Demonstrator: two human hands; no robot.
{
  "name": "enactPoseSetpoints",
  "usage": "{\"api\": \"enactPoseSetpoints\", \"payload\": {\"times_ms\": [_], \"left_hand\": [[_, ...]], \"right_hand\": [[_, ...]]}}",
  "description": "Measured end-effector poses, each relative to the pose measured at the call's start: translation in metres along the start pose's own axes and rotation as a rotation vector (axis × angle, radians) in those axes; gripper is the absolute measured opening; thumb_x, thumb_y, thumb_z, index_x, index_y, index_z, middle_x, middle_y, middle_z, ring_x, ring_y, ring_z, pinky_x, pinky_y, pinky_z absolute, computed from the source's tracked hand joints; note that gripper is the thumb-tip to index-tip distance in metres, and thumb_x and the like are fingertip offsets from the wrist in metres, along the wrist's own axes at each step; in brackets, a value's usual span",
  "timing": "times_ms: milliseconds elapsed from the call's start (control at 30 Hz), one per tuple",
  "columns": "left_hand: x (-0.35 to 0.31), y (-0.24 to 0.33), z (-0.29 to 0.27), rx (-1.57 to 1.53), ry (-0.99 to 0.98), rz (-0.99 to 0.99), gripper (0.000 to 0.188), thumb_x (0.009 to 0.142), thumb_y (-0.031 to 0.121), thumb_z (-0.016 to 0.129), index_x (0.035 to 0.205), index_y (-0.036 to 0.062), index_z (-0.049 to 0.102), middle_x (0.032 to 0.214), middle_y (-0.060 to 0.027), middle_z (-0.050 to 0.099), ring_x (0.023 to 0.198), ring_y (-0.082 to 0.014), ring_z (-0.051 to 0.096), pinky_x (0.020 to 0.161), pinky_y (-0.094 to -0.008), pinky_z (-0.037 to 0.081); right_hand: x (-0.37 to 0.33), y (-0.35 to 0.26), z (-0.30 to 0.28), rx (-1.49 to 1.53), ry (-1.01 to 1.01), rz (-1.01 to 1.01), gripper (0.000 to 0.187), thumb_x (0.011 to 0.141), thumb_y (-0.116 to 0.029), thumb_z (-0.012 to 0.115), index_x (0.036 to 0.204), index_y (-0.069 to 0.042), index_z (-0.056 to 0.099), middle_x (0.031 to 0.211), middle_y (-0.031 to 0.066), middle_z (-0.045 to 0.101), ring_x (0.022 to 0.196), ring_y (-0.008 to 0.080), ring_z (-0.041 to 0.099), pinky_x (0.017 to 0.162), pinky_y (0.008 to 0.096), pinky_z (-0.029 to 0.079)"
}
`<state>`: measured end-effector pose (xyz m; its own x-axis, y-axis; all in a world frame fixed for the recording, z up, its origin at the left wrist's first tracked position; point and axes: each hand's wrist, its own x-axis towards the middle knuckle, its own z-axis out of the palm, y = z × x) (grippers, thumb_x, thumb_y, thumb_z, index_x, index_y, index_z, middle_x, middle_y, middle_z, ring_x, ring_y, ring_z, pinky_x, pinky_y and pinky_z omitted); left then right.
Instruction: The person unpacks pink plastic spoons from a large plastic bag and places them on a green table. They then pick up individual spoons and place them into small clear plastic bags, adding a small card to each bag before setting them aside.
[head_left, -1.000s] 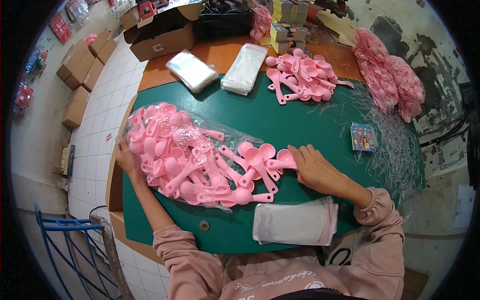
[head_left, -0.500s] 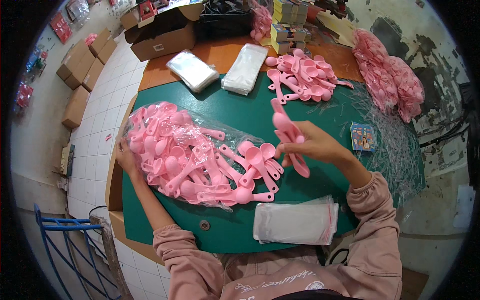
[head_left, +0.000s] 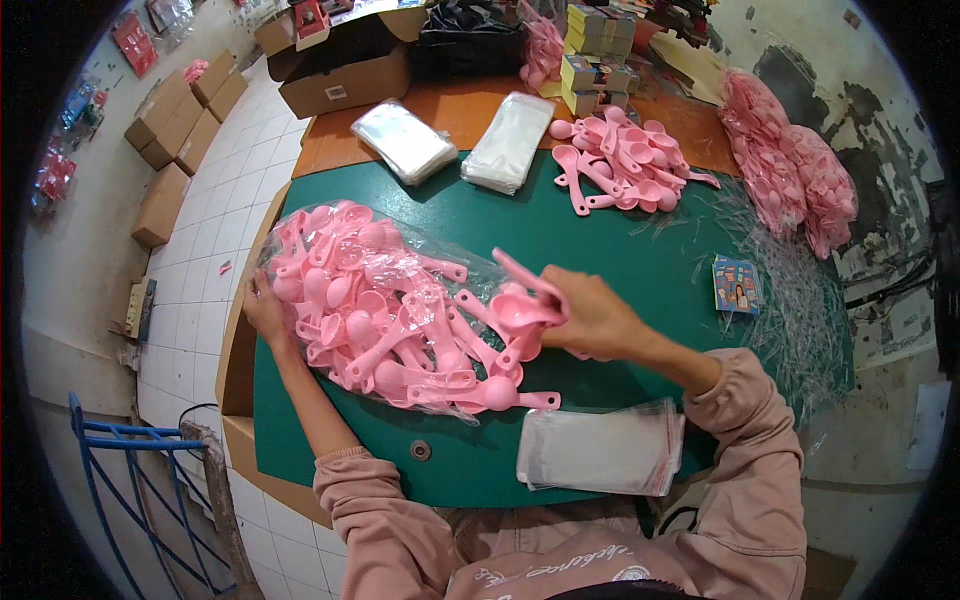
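Note:
A clear plastic bag (head_left: 415,238) full of pink plastic measuring spoons (head_left: 345,290) lies on the left half of the green table. My left hand (head_left: 265,308) grips the bag's far-left edge, its fingertips partly hidden behind the plastic. Just past the bag's right-hand mouth, my right hand (head_left: 600,315) is closed around a few pink measuring spoons (head_left: 522,308), their bowls pointing left. Beneath them, more loose spoons stick out of the mouth, partly covered by the hand. One spoon (head_left: 500,393) rests at the near side of the mouth.
A heap of pink spoons (head_left: 640,160) sits at the back right, near pink-filled bags (head_left: 790,160). Clear sleeves (head_left: 600,450) lie by my lap, two more stacks (head_left: 508,142) behind. Plastic strips (head_left: 800,310) and a small printed card (head_left: 737,284) are at right; a cardboard box (head_left: 345,85) stands behind.
My right hand has moved left with its spoons, over the loose ones at the bag's mouth, and the spoons have turned. My left hand stays on the bag. The whole view has shifted slightly.

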<state>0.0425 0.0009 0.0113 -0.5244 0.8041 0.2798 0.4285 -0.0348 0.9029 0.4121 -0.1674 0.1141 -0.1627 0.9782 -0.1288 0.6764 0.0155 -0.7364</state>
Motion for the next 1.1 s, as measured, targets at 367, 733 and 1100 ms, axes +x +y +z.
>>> {"api": "enactPoseSetpoints", "payload": {"times_ms": [367,733,1100], "left_hand": [[0.001,-0.003,0.0,-0.001,0.0,0.027,0.037,0.084,0.032,0.047,0.09,-0.0022,0.058,0.085,-0.0136,0.061,0.078,-0.0222,0.056,0.07,-0.033,0.042],[0.003,-0.003,-0.003,-0.033,-0.014,0.03,0.033,0.085,0.03,0.047,0.087,-0.0019,0.057,0.08,-0.0103,0.059,0.073,-0.0174,0.052,0.068,-0.0304,0.041],[0.007,-0.012,-0.002,-0.022,-0.031,0.047,0.034,0.085,0.031,0.047,0.09,-0.0006,0.058,0.083,-0.0121,0.06,0.076,-0.02,0.055,0.069,-0.0319,0.042]], "right_hand": [[0.109,0.107,-0.155,-0.495,0.479,-0.028,0.031,0.066,-0.011,0.056,0.095,-0.003,0.049,0.081,0.0131,0.051,0.073,0.027,0.051,0.067,0.0337,0.041],[0.004,0.021,0.007,-0.643,-0.014,-0.513,0.033,0.067,-0.008,0.053,0.098,0.0,0.046,0.089,0.0141,0.051,0.087,0.027,0.051,0.073,0.0387,0.038],[0.019,0.005,-0.023,0.051,-0.556,0.062,0.023,0.072,-0.016,0.051,0.083,0.004,0.047,0.077,0.0196,0.057,0.073,0.0354,0.055,0.062,0.0419,0.042]]}}
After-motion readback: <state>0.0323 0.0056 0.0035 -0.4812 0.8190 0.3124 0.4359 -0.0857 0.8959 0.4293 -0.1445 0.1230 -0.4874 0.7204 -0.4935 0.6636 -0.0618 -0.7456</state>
